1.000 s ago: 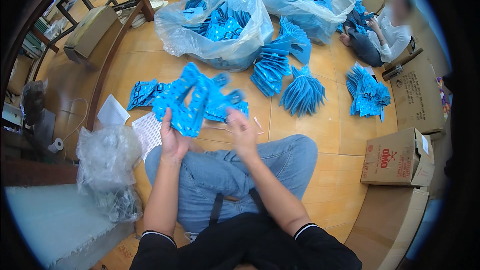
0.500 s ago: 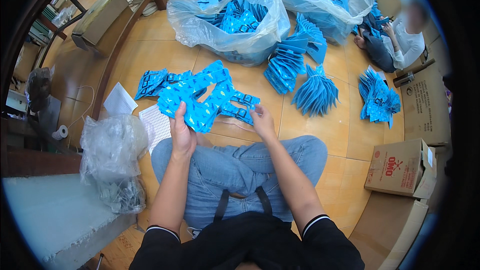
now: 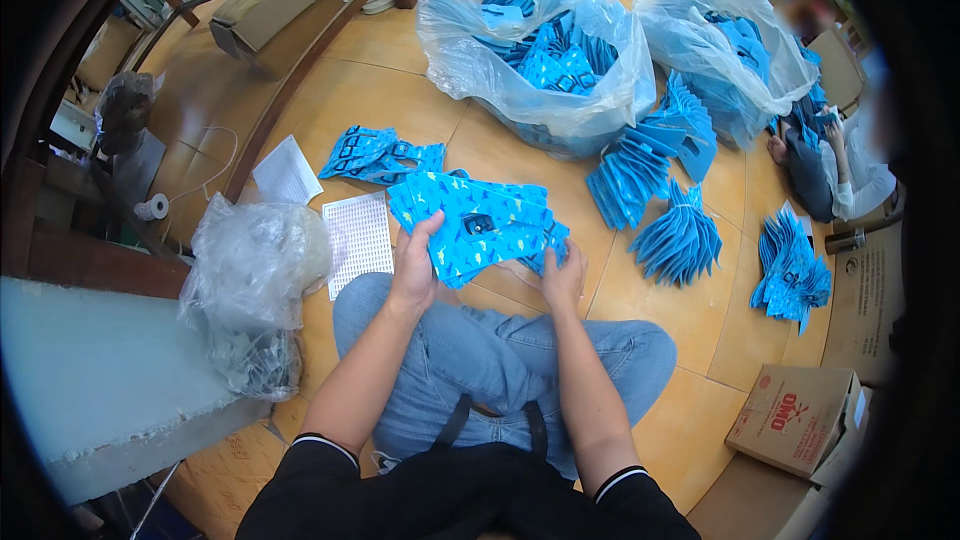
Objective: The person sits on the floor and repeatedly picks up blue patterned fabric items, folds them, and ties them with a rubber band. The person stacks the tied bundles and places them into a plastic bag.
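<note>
My left hand (image 3: 413,265) grips the near left side of several flat blue cards (image 3: 450,245) printed with small sea animals, thumb on top. They overlap in a loose fan above my lap, with a small black square part showing at their middle. My right hand (image 3: 565,278) pinches a blue piece at the right end of this fan. The far side of what I hold is partly hidden under the top card. Just beyond it, more blue pieces with black buckle shapes (image 3: 372,155) lie on the tiled floor.
Two clear plastic bags (image 3: 455,85) of blue cards stand ahead. Fanned blue bundles (image 3: 678,240) lie to the right, by cardboard boxes (image 3: 790,420). Printed sheets (image 3: 358,240) and crumpled plastic (image 3: 250,260) lie left. Another person (image 3: 850,175) sits at far right.
The view has swung, so the surroundings sit further right. My right hand has brought its buckled piece in against the cards in my left hand, and the gap between them has closed.
</note>
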`<state>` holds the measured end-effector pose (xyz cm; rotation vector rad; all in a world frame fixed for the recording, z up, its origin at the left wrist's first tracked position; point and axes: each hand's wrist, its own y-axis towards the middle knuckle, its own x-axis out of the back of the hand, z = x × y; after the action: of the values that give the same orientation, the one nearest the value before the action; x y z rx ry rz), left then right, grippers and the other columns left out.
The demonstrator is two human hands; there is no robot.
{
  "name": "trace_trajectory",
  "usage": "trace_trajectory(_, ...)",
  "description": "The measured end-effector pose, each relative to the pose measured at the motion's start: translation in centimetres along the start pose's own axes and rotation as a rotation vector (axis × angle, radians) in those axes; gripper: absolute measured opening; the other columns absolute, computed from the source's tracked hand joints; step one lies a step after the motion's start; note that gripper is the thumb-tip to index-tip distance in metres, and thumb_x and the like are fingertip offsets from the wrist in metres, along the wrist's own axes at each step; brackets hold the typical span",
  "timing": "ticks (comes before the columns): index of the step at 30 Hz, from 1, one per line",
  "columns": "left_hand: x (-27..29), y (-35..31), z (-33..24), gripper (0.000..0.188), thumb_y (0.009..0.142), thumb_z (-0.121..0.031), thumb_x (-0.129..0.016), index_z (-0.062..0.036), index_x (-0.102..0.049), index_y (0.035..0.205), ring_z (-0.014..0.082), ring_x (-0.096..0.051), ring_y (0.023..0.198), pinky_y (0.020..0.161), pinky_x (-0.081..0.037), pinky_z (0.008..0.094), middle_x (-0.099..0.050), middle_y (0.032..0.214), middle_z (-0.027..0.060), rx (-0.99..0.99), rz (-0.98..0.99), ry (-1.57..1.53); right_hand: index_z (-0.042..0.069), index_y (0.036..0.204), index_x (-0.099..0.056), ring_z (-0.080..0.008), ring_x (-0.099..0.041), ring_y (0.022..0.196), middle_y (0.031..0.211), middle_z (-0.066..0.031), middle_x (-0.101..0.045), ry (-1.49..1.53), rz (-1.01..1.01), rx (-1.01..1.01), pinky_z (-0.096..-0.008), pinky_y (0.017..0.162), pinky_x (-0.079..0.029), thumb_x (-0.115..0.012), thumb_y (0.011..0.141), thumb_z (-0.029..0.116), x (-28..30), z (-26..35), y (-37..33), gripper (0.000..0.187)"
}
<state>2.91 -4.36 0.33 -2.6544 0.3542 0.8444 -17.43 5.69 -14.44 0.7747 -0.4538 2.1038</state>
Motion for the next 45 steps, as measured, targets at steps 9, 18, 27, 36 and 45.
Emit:
trace_trajectory(9, 0.2, 0.0, 0.3, 0.037, 0.098, -0.025, -0.055, -0.0045, -0.051, 0.128, 0.0146, -0.057, 0.111, 0.096, -0.046, 0.0304, -0.058, 0.122, 0.0056, -0.049, 0.0, -0.054, 0.011, 0.137, -0.05, -0.0362, -0.05, 0.116, 0.12, -0.0173, -0.053, -0.269, 0.004, -0.07, -0.0463, 0.098, -0.042, -0.073, 0.081, 0.037, -1.6, 0.3, 1.1, 0.066)
trace_trajectory(18, 0.0, 0.2, 0.7, 0.033, 0.094, -0.015, -0.065, -0.0041, -0.054, 0.123, 0.0116, -0.061, 0.102, 0.089, -0.05, 0.028, -0.063, 0.114, 0.0043, -0.119, 0.037, 0.102, 0.002, 0.127, -0.056, -0.0346, -0.055, 0.108, 0.117, -0.0186, -0.055, -0.061, -0.077, 0.304, -0.0436, 0.093, -0.045, -0.069, 0.085, 0.024, -1.6, 0.8, 0.5, 0.05)
trace_trajectory(27, 0.1, -0.1, 1.3, 0.036, 0.087, -0.005, -0.072, -0.0027, -0.059, 0.12, 0.0088, -0.063, 0.097, 0.083, -0.052, 0.0249, -0.067, 0.109, 0.0035, -0.231, 0.175, 0.297, -0.003, 0.125, -0.058, -0.0202, -0.062, 0.104, 0.112, -0.0116, -0.064, 0.49, 0.357, 0.048, -0.0318, 0.087, -0.05, -0.063, 0.097, 0.024, -0.5, 2.7, -5.2, 0.039)
trace_trajectory(36, -0.5, -1.1, 1.1, 0.027, 0.09, -0.012, -0.071, -0.0011, -0.063, 0.113, 0.0096, -0.065, 0.09, 0.08, -0.054, 0.0249, -0.069, 0.105, 0.0054, -0.144, 0.188, 0.146, 0.0, 0.127, -0.052, -0.0202, -0.065, 0.102, 0.114, -0.0103, -0.064, 1.026, 0.785, -0.117, -0.0316, 0.085, -0.053, -0.063, 0.097, 0.026, 4.0, 7.9, -7.7, 0.042)
trace_trajectory(45, -0.1, -1.1, -0.1, 0.032, 0.094, -0.017, -0.066, -0.0025, -0.057, 0.121, 0.0106, -0.061, 0.102, 0.091, -0.05, 0.0285, -0.064, 0.115, 0.0051, -0.098, -0.015, 0.059, 0.009, 0.13, -0.047, -0.0172, -0.06, 0.109, 0.119, -0.0036, -0.061, 0.932, 0.664, -0.065, -0.0354, 0.082, -0.052, -0.056, 0.099, 0.027, 2.6, 12.9, -7.5, 0.037)
